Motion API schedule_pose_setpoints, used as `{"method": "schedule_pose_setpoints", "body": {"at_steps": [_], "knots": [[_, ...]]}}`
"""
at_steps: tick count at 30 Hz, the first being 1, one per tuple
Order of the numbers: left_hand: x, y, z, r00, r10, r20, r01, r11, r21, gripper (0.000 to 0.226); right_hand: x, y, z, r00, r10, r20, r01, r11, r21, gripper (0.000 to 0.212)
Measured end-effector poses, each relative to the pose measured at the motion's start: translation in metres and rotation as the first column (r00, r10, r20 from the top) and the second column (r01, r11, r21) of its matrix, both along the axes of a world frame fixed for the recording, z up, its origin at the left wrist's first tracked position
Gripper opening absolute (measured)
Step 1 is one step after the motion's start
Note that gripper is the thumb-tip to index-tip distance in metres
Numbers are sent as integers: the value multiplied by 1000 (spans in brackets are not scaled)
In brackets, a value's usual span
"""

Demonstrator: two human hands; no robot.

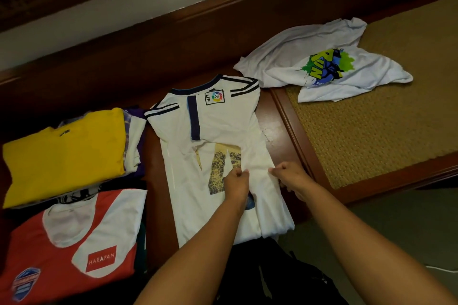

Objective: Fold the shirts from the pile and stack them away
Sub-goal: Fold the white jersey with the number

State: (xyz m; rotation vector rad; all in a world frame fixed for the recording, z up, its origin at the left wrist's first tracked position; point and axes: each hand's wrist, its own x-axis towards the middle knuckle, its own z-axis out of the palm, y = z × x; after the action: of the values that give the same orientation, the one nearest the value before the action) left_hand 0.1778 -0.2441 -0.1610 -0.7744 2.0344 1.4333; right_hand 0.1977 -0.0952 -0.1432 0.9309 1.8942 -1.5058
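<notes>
A white football jersey (213, 136) with navy stripes and a league badge lies lengthwise on the wooden bench, its sides folded in. My left hand (236, 186) pinches a fold of its cloth near the middle. Just to the right, my right hand (291, 177) grips the jersey's right edge. An unfolded white shirt (319, 57) with a green and blue print lies crumpled at the back right. On the left sit two stacks of folded shirts: one topped by a yellow shirt (64, 156), the other by a red and white shirt (74, 242).
The wooden bench (272, 116) runs along a wall with a dark wooden rail. A woven tan mat surface (371, 126) fills the bench's right section. Something black (272, 275) lies at the near edge below the jersey.
</notes>
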Motion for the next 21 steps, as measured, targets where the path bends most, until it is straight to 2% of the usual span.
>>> {"method": "schedule_pose_setpoints", "body": {"at_steps": [4, 7, 10, 17, 19, 21], "knots": [[24, -2, 1, 977, -168, 129, 171, 985, -15, 17, 20, 0, 2, 969, 213, 125, -214, 977, -3, 24], [31, -2, -6, 958, -257, 128, 270, 958, -99, 13, 22, -6, 3, 967, 233, 106, -236, 972, 17, 12], [34, -6, -8, 982, -181, 58, 189, 964, -188, 14, 23, -7, 0, 978, 200, 52, -202, 979, 33, 26], [62, -11, -8, 961, -252, 116, 264, 959, -100, 10, 41, 0, 1, 954, 281, 109, -284, 959, 17, 14], [65, -14, -7, 969, -235, 73, 244, 958, -152, 8, 43, -1, 2, 959, 262, 107, -266, 964, 25, 10], [66, -17, -6, 984, -177, 9, 175, 968, -182, 8, 44, -3, 1, 968, 233, 89, -236, 971, 26, 21]]}}
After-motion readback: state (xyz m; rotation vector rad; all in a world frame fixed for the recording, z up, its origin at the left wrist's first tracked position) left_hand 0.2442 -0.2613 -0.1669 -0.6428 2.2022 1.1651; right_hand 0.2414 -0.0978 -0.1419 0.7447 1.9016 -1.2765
